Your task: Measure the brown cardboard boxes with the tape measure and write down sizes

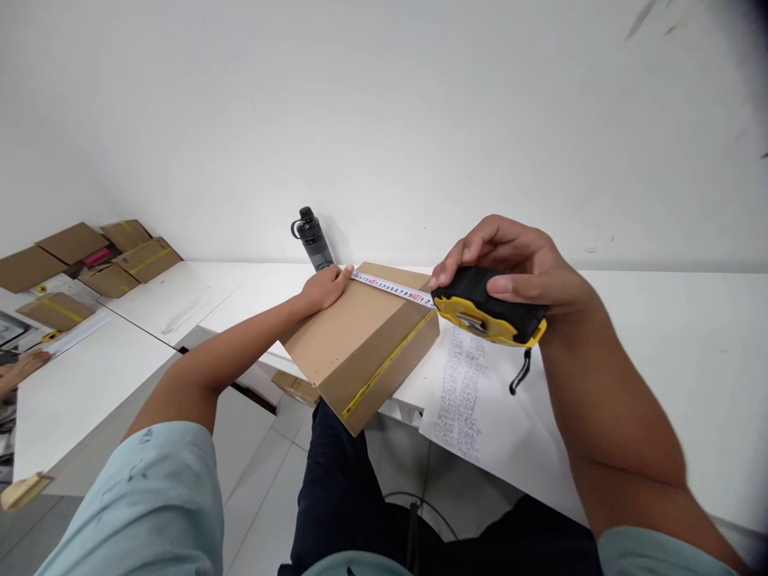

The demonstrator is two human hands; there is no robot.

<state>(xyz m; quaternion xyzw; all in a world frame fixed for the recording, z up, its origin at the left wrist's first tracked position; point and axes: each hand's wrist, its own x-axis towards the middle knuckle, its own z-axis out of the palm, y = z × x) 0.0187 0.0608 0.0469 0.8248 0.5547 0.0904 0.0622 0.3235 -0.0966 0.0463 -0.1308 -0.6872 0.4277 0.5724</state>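
A closed cardboard box [348,332], sealed with yellow tape along its side, lies tilted across the table's front edge, its near corner above my knee. My right hand [516,264] is wrapped round a black and yellow tape measure [489,308] with a wrist strap dangling. From it the white blade [390,287] runs out across the top of the box. At the box's left edge, my left hand [327,288] is closed on the blade's far end and presses against the cardboard; its fingertips are partly hidden.
Behind the box a dark water bottle [313,238] stands by the wall. A handwritten sheet [459,392] lies on the white table [660,360]. Several cardboard boxes [144,258] are stacked at the left, near another person's hand [27,366]. Another carton [296,387] sits below the table edge.
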